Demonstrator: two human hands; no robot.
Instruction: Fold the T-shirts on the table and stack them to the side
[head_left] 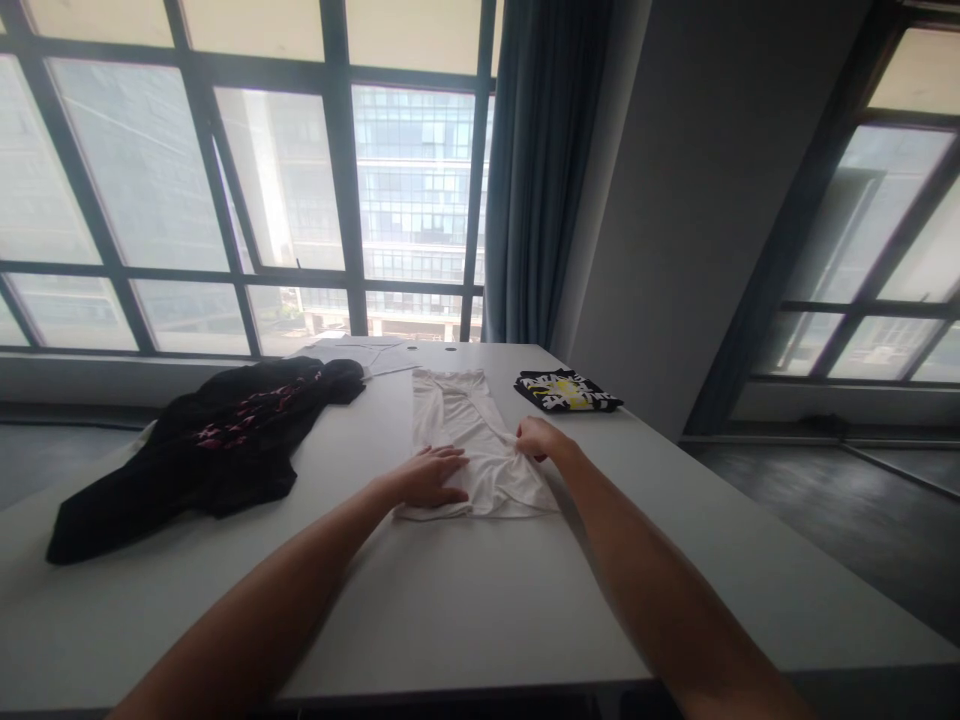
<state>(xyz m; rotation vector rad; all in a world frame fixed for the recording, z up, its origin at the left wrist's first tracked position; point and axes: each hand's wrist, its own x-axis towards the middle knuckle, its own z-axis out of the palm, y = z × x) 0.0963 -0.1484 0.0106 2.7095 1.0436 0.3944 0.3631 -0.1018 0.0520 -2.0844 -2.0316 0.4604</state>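
A white garment (469, 420), partly folded into a long panel and wrinkled, lies on the white table in front of me; it looks like a T-shirt. My left hand (433, 476) rests flat on its near left part, fingers spread. At the garment's right edge, my right hand (541, 438) has its fingers closed on the cloth, drawing creases toward it. The near right corner of the cloth flares outward below that hand.
A black garment with a pink print (225, 430) is spread on the table's left side. Beyond the right hand sits a folded black garment with white and yellow print (568, 391). White cloth (360, 352) lies at the table's (450, 610) far end, near the windows.
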